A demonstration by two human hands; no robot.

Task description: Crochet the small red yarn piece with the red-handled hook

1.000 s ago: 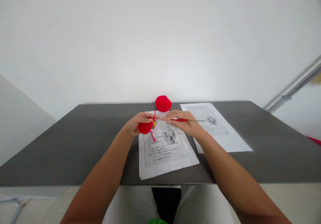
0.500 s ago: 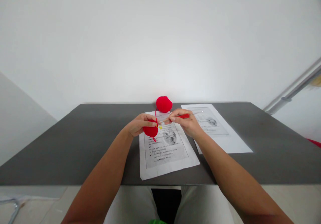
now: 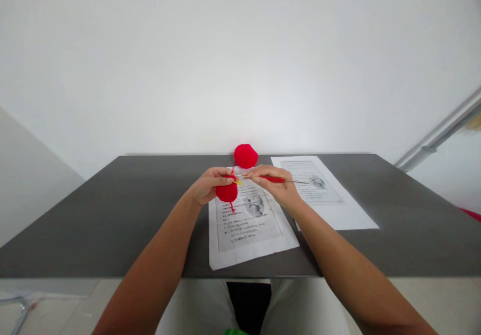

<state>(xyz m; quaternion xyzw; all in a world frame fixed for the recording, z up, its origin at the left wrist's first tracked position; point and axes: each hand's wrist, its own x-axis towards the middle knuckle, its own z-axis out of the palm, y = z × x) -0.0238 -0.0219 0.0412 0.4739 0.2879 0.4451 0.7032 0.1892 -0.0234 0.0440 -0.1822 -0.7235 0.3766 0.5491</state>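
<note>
My left hand (image 3: 209,185) pinches a rounded red crochet piece (image 3: 226,193) by its upper edge, with a short yarn tail hanging below. A small yellow stitch marker (image 3: 237,181) sits at the piece's right edge. Between its fingers my right hand (image 3: 278,185) grips a crochet hook (image 3: 273,179) with a red handle and metal ends. The hook's left tip reaches the top of the piece by my left fingertips; whether it is inside a stitch I cannot tell. A strand of yarn runs up to a red ball of yarn (image 3: 246,155) at the table's back edge.
Under my hands lies a printed sheet (image 3: 248,247) with a picture on it. Another printed sheet (image 3: 340,215) lies to the right. Both are on the dark grey table (image 3: 112,225), which meets a white wall (image 3: 240,64) behind.
The crochet hook has turned from slanting up rightward to slanting slightly down rightward. The red piece has tilted a little, and its yellow marker is now higher. The yarn ball stays put.
</note>
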